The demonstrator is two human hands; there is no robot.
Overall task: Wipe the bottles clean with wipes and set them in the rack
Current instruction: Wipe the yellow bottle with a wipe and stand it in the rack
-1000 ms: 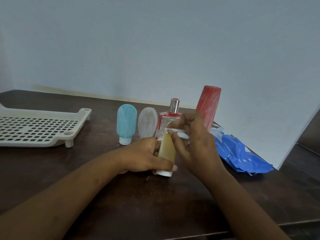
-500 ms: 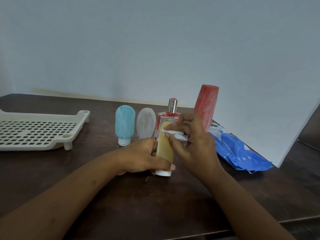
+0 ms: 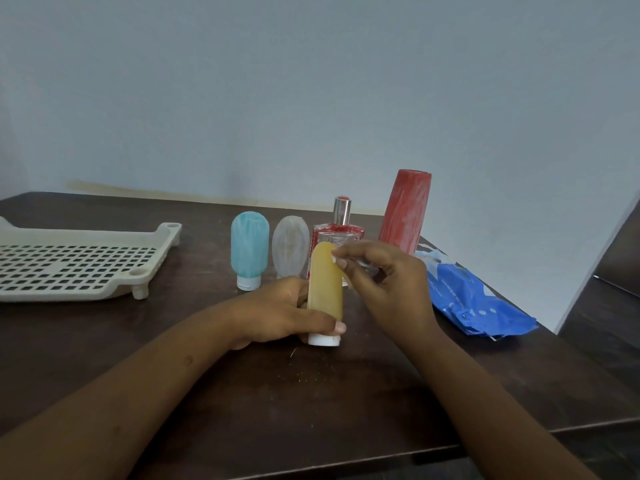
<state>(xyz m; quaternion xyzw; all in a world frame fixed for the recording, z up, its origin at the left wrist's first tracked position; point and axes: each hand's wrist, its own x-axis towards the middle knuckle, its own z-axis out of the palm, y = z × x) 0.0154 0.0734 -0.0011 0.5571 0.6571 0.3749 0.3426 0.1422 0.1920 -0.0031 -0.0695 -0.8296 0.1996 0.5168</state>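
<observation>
A yellow squeeze bottle [image 3: 325, 285] stands cap-down on the dark table. My left hand [image 3: 284, 311] grips its lower half, thumb across the front near the white cap. My right hand [image 3: 384, 284] pinches a white wipe [image 3: 335, 260], mostly hidden by the fingers, against the bottle's upper right side. Behind stand a blue bottle [image 3: 249, 247], a whitish bottle [image 3: 290, 249], a glass perfume bottle [image 3: 341, 225] and a tall red bottle [image 3: 405, 211]. The cream slotted rack [image 3: 79, 263] lies at the left with nothing in it.
A blue pack of wipes [image 3: 474, 299] lies at the right near the table's edge. The wall runs close behind the bottles. Fine crumbs dot the table [image 3: 304, 379] in front of the yellow bottle.
My right hand has slid the wipe up the yellow bottle to its top; the wipe is now nearly hidden under the fingers. My left hand keeps its grip.
</observation>
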